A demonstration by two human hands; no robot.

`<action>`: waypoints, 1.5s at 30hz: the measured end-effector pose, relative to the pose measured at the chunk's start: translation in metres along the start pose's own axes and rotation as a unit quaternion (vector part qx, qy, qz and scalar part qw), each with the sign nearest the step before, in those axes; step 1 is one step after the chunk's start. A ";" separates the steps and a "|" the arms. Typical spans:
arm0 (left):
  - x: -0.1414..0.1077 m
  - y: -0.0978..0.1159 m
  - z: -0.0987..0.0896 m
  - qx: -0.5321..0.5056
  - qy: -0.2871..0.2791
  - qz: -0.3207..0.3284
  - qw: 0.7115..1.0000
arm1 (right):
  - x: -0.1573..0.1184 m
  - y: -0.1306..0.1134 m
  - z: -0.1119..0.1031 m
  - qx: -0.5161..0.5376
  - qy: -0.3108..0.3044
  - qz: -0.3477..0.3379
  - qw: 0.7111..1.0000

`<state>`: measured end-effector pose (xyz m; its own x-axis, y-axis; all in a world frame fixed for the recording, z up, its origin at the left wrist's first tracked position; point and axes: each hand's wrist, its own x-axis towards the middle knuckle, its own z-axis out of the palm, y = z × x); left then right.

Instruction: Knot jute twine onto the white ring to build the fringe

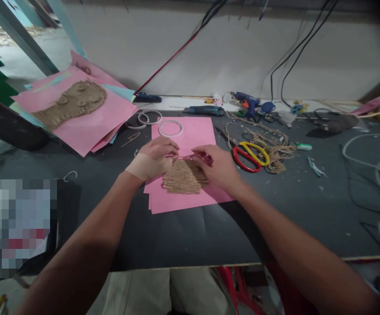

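Note:
A panel of brown twine laid in close rows (185, 179) lies on pink paper sheets (190, 202). Along its far edge, a short strand of twine (186, 156) stretches between my two hands. My left hand (155, 158), with a beige wrap around its wrist and palm, is closed in a pinch on the strand's left end. From the other side, my right hand (216, 165) pinches the strand's right end, its fingers curled over the panel's far right corner. The fingertips partly hide the strand's ends.
Red-and-yellow-handled scissors (247, 157) and tangled twine (280, 146) lie to the right. Tape rolls (171, 127), a utility knife (204, 110) and a blue glue gun (247, 103) sit farther back. Pink sheets bearing a twine piece (78, 103) are stacked at left. White cord (371, 153) loops far right.

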<state>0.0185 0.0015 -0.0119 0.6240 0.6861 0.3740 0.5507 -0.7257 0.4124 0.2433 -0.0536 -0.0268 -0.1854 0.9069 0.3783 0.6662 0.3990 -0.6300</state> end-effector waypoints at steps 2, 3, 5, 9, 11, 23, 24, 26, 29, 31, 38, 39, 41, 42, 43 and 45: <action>0.000 -0.001 0.002 -0.002 -0.005 0.004 1.000 | 0.002 0.002 0.004 -0.001 -0.007 -0.001 1.000; -0.001 -0.001 0.002 0.000 -0.008 0.005 1.000 | 0.004 0.003 0.005 -0.001 -0.011 0.001 1.000; -0.001 -0.002 0.003 0.002 -0.009 0.003 1.000 | 0.007 0.005 0.006 0.001 -0.017 0.009 1.000; -0.003 -0.004 0.002 -0.009 -0.010 0.001 1.000 | 0.015 0.006 0.003 -0.004 -0.045 0.019 0.999; -0.003 -0.005 0.001 -0.016 -0.015 -0.006 1.000 | 0.017 0.006 0.003 -0.012 -0.060 0.019 0.998; -0.005 -0.002 -0.017 -0.100 -0.061 -0.131 0.984 | 0.011 0.007 0.008 -0.024 -0.038 -0.012 0.999; -0.005 -0.002 -0.017 -0.110 -0.072 -0.129 0.983 | 0.010 0.007 0.007 -0.026 -0.038 -0.014 0.999; -0.003 -0.002 -0.016 -0.103 -0.079 -0.115 0.985 | 0.010 0.006 0.007 -0.028 -0.040 -0.016 0.999; -0.001 -0.004 -0.012 -0.070 -0.079 -0.093 0.990 | 0.010 0.006 0.006 -0.029 -0.044 -0.017 0.998; -0.001 -0.005 -0.010 -0.065 -0.077 -0.085 0.991 | 0.009 0.006 0.006 -0.034 -0.047 -0.017 0.998; -0.004 -0.006 -0.010 -0.051 -0.068 -0.065 0.994 | 0.009 0.006 0.007 -0.048 -0.044 -0.023 0.998; -0.004 -0.006 -0.010 -0.048 -0.069 -0.061 0.995 | 0.009 0.006 0.007 -0.049 -0.043 -0.024 0.998; -0.005 -0.006 -0.010 -0.045 -0.073 -0.055 0.995 | 0.009 0.006 0.007 -0.053 -0.042 -0.026 0.997; -0.005 -0.006 -0.010 -0.045 -0.075 -0.052 0.995 | 0.009 0.006 0.006 -0.054 -0.041 -0.028 0.997; -0.005 -0.006 -0.010 -0.044 -0.075 -0.048 0.995 | 0.008 0.006 0.006 -0.055 -0.041 -0.031 0.997; -0.005 -0.006 -0.009 -0.039 -0.068 -0.041 0.996 | 0.007 0.006 0.005 -0.063 -0.043 -0.043 0.996</action>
<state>0.0073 0.0029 -0.0085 0.6513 0.7257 0.2219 0.5620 -0.6577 0.5015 0.2424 -0.0442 -0.0311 -0.3036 0.8806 0.3638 0.7292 0.4605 -0.5062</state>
